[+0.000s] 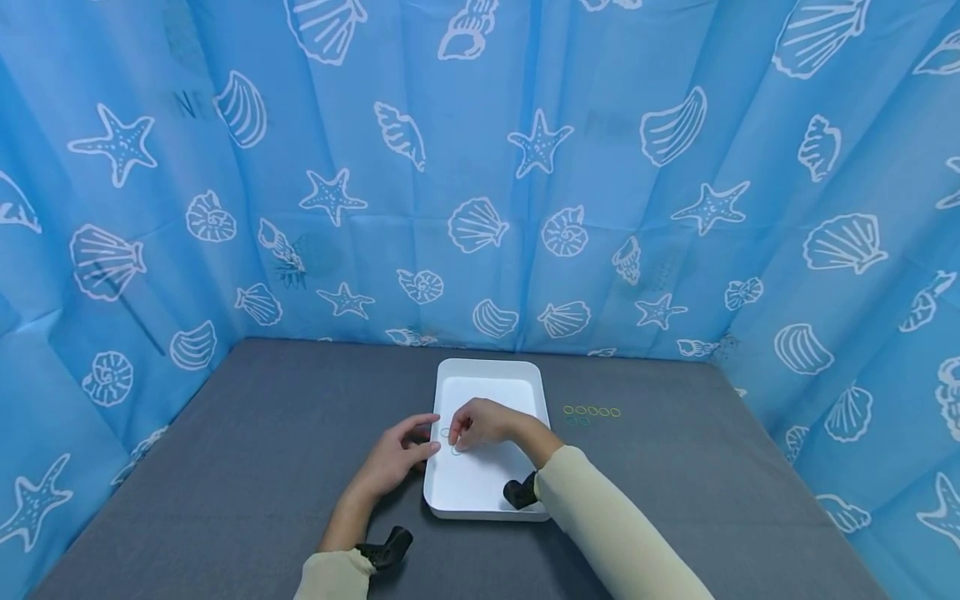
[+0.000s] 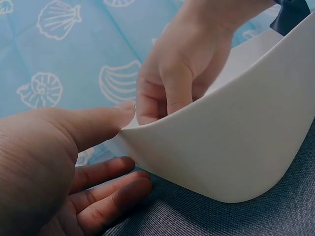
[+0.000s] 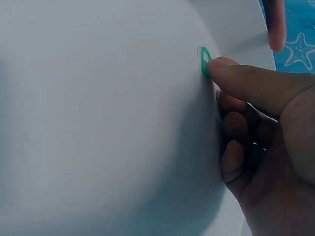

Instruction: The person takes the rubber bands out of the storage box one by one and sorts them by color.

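A shallow white tray (image 1: 487, 492) lies on the grey cloth. Inside it, my right hand (image 1: 480, 422) pinches a small thin green ring (image 3: 204, 63) by its edge; the fingers behind the thumb are curled. Another thin ring (image 1: 446, 432) lies in the tray close by, near its left wall. My left hand (image 1: 393, 454) is at the outside of that wall. Its thumb (image 2: 106, 123) reaches the rim, and the lower fingers (image 2: 115, 194) lie loosely beside the wall.
To the tray's right, several thin yellow rings (image 1: 592, 411) form a row on the grey tabletop (image 1: 652, 483). Two green rings (image 1: 579, 422) lie just in front of them. A blue curtain (image 1: 480, 167) with white shell prints surrounds the table's back and sides.
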A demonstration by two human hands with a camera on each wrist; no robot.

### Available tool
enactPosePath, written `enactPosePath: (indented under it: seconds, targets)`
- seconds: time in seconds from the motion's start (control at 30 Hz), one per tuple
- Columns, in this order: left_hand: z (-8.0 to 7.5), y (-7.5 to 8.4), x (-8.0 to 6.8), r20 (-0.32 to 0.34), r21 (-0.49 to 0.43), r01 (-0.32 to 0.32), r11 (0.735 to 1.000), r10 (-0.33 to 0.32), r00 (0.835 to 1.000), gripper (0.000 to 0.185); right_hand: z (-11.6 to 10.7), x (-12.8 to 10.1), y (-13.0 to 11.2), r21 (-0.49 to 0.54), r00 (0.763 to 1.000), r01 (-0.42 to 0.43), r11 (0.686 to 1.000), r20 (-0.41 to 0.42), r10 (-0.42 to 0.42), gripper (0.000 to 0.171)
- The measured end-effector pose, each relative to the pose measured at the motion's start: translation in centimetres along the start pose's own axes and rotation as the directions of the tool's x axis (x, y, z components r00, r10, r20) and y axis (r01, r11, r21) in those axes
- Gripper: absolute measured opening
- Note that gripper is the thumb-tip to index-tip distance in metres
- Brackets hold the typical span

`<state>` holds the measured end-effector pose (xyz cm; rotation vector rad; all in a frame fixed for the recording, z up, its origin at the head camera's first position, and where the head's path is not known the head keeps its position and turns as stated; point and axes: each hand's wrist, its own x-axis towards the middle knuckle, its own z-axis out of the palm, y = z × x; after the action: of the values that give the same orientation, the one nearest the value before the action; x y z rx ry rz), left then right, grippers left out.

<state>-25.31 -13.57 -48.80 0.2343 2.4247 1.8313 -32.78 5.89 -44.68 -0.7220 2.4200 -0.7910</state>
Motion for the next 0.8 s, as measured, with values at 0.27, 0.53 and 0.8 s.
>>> enactPosePath:
  seconds: [0.27,0.53,0.8]
  targets:
    - [0.03,-0.05,0.05,0.003,0.001,0.002,1.0,-0.002,1.0,0.045,0.13,0.15,-0.18,-0.048,1.0,-0.025,0.999,0.002,0.025,0.008]
    - [0.12,-0.17,0.15,0.0,0.002,0.003,1.0,-0.003,1.0,0.045,0.17,0.28,-0.49,-0.126,0.999,-0.013,0.992,0.028,0.016,0.017]
    - [0.03,-0.31,0.21,0.003,-0.005,-0.002,1.0,0.002,1.0,0.045,0.01,0.01,-0.94,-0.178,0.998,0.008,0.984,0.056,0.002,0.02]
